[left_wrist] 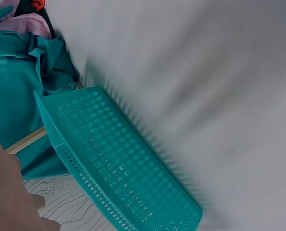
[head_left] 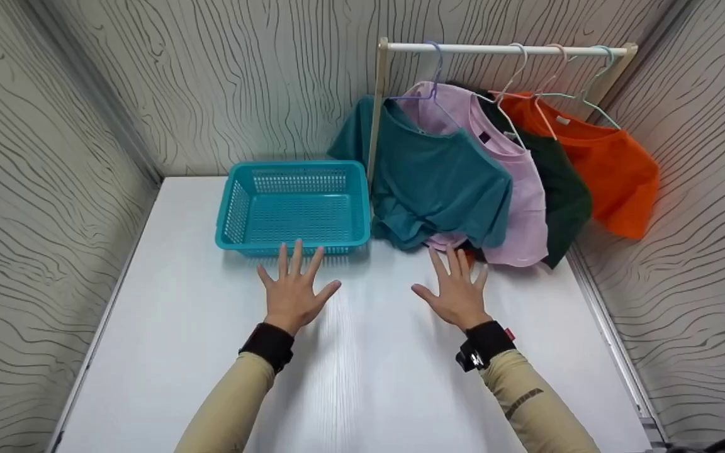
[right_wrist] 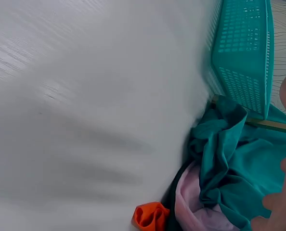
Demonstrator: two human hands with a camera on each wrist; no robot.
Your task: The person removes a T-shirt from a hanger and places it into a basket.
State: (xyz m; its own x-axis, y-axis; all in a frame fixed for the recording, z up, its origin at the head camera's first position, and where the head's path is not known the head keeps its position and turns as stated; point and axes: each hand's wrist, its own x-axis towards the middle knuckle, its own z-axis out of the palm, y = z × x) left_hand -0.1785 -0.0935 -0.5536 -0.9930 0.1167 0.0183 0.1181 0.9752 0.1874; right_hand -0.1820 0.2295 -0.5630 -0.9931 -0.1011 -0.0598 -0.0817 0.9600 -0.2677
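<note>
My left hand is spread over the white table with straight fingers, its fingertips overlapping the front rim of a teal plastic basket in the head view. The basket holds nothing. To the right, my right hand is also spread and holds nothing; its fingertips are near the hems of the hanging shirts. A teal shirt hangs at the front of a small rack, followed by a pink shirt, a dark green shirt and an orange shirt. The left wrist view shows the basket's perforated side.
The rack has a white rail and wooden posts. Several pastel hangers hook over it. Wood-grain patterned panels wall in the white table at the back and both sides.
</note>
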